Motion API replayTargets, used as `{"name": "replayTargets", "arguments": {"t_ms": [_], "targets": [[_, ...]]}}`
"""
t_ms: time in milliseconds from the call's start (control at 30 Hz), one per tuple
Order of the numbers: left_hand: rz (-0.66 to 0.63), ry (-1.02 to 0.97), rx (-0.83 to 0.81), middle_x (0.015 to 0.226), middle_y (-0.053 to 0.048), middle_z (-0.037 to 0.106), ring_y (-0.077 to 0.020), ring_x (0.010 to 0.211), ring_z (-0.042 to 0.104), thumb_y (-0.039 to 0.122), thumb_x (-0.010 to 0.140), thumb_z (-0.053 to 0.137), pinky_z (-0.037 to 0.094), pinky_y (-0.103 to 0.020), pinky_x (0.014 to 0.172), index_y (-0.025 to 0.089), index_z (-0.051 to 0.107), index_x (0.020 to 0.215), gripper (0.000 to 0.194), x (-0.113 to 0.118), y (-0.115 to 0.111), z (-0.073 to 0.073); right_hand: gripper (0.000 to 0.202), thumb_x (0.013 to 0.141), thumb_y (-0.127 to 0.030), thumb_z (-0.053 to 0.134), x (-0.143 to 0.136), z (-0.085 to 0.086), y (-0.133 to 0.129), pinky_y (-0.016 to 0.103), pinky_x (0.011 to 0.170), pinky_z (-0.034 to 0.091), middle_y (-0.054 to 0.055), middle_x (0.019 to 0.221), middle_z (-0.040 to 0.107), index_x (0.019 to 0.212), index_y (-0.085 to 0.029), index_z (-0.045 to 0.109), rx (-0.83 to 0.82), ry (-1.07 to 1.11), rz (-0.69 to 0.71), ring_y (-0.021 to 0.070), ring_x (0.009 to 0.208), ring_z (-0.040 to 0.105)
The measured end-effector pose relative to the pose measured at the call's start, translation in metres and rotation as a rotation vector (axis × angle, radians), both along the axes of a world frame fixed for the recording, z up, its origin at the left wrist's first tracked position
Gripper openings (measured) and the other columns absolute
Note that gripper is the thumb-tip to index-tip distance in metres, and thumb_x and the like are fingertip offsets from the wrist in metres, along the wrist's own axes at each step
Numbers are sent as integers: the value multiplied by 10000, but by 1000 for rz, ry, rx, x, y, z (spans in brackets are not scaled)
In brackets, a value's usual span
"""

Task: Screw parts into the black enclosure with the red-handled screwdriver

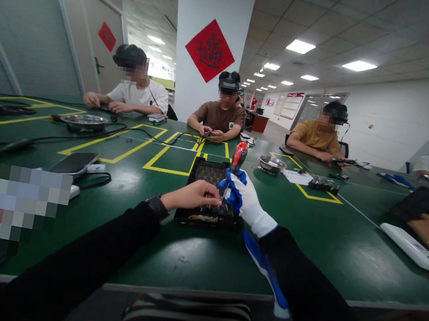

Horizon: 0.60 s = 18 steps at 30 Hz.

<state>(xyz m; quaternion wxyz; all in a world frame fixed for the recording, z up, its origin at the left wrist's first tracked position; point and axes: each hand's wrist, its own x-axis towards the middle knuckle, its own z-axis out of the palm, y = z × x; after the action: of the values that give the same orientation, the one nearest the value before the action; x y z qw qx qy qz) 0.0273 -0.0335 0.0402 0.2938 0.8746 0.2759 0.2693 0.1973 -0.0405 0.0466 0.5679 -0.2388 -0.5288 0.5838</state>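
My right hand [244, 196], in a white and blue work glove, grips a screwdriver [239, 156] with a red and black handle. The handle points up and the shaft runs down past the glove. My bare left hand [200, 197], with a dark watch at its wrist, has its fingers pinched together beside the shaft. Whatever those fingers hold is too small to make out. Beneath both hands lies a black tray-like case [206, 171] with small parts inside. The hands and shadow hide much of its interior and the screwdriver's tip.
A loose blue and white glove [266, 269] hangs over the green table's [131, 256] front edge. Metal bowls [272, 163] stand further back. A phone [75, 162] and cables lie left, a white device [415, 248] right. Several people in headsets sit around the table.
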Motion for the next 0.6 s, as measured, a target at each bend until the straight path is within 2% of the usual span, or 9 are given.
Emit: {"name": "replayTargets", "arguments": {"t_ms": [100, 333, 600], "targets": [[-14, 4, 35, 795, -59, 654, -128, 720, 566, 405, 779, 559, 431, -223, 695, 98, 676, 815, 331, -1, -1, 1, 308, 723, -366, 643, 0, 1, -1, 145, 353, 355, -48, 618, 615, 902, -204, 450, 4, -1, -12, 42, 372, 455], [-9, -46, -59, 802, -70, 660, -136, 738, 574, 389, 762, 587, 442, -236, 717, 88, 670, 811, 316, 1, -2, 1, 303, 738, -412, 622, 2, -3, 3, 156, 357, 368, -34, 648, 625, 886, -209, 453, 22, -18, -38, 47, 376, 455], [6, -46, -77, 784, -69, 660, -134, 719, 570, 397, 739, 608, 441, -235, 699, 88, 669, 814, 324, 2, 0, -2, 313, 708, -403, 655, 1, -3, 3, 167, 387, 402, -29, 641, 625, 862, -200, 473, -18, 4, -37, 58, 412, 486]]}}
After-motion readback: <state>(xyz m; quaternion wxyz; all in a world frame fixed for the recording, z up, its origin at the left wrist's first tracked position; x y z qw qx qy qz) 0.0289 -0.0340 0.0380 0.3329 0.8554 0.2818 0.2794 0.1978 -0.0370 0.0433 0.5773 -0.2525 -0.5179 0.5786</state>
